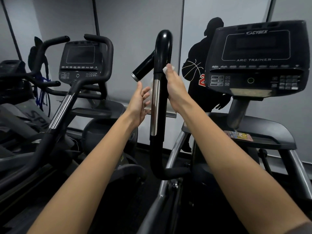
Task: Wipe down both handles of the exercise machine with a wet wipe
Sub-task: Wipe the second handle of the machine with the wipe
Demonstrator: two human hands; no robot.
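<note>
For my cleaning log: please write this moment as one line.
right hand: presses white wet wipe on black upright machine handle | left hand: open, beside handle | phase: wiping

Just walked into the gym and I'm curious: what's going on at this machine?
A person is cleaning the tall black handle with a chrome strip on the Cybex Arc Trainer. The right hand presses a small white wet wipe against the handle's upper right side, just above the chrome section. The left hand is open, fingers spread, beside the handle without gripping it. The machine's black console sits to the right.
</note>
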